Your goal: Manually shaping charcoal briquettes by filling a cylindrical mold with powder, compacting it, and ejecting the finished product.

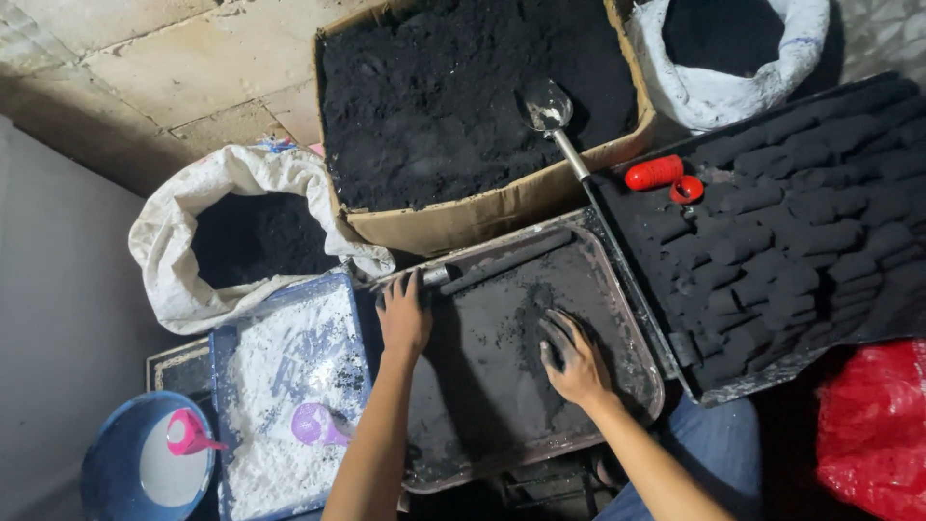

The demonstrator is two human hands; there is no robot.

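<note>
A metal tray (632,333) dusted with black powder lies in front of me. My left hand (403,314) rests at the tray's far left corner, fingers over a dark metal tube (502,262) that lies along the far rim. Whether it grips the tube is unclear. My right hand (571,357) presses a small heap of black powder (531,323) in the middle of the tray, its fingers curled and blackened.
A cardboard box of black powder (463,96) with a metal scoop (555,116) stands behind. White sacks (241,232) (728,58) hold more powder. At right, a board of black cylinders (781,241), a red tool (656,172). At left, a blue tray of white powder (285,386), a blue bowl (145,458).
</note>
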